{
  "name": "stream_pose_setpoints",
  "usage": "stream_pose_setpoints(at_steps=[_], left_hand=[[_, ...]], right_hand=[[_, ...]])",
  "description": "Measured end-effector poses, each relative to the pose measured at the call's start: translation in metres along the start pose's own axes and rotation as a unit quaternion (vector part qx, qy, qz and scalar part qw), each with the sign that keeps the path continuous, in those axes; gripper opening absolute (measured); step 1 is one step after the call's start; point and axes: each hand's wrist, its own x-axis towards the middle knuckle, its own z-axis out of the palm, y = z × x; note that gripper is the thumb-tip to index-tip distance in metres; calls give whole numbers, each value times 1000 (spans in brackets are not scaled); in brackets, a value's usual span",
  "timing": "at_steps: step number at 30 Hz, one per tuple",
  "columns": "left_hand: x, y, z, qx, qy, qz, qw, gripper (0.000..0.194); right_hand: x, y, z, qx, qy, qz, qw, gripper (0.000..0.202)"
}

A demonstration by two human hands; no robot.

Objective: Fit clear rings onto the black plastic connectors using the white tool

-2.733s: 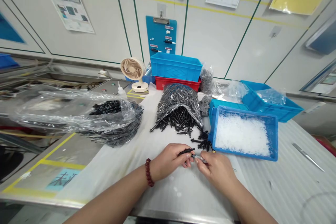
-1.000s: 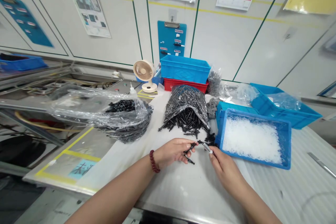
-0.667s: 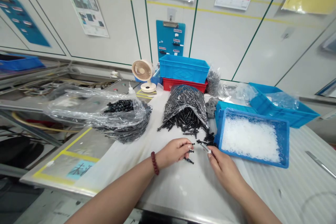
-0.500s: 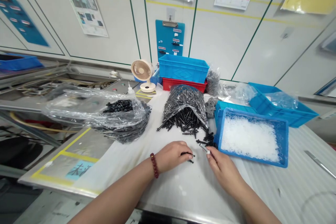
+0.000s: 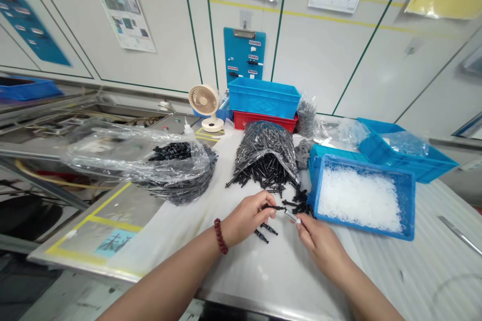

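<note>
Head view: a black rod (image 5: 278, 207) is held between the hands, above the bench (image 5: 241, 281). The left hand (image 5: 244, 216) has its thumb and fingers clamped on it. The right hand (image 5: 320, 234) has its fingers closed on a silver tool (image 5: 290, 216), whose tip is at the rod's end; touching or just beside, I cannot tell. Two more rods (image 5: 269, 229) stick out below the left hand, whether held or lying I cannot tell. Just beyond the tool, loose rods (image 5: 300, 203) lie beside a blue tray (image 5: 365, 229) of small white pieces (image 5: 357, 196). Behind the left hand an open bag (image 5: 265, 138) spills rods; left of it lies another bag (image 5: 184, 175). Farther back, a blue crate (image 5: 263, 100) sits on a red crate (image 5: 263, 122), near a fan (image 5: 204, 100).
</note>
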Motion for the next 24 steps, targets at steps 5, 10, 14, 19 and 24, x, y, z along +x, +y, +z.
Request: stream_pose_setpoints(at_steps=[5, 10, 14, 19, 24], left_hand=[[0, -5, 2, -40, -16, -21, 999, 12], [-1, -2, 3, 25, -53, 2, 998, 10], [-3, 5, 3, 91, -81, 0, 993, 12], [-4, 6, 6, 106, -92, -25, 990, 9], [-5, 7, 11, 177, -105, -11, 979, 10]], right_hand=[[-1, -3, -1, -18, -19, 1, 1000, 25], [-1, -8, -2, -65, -49, -5, 997, 23], [0, -10, -1, -89, -70, -20, 993, 22], [1, -11, 1, -128, -65, 11, 990, 22], [1, -12, 6, -184, -40, 44, 981, 30]])
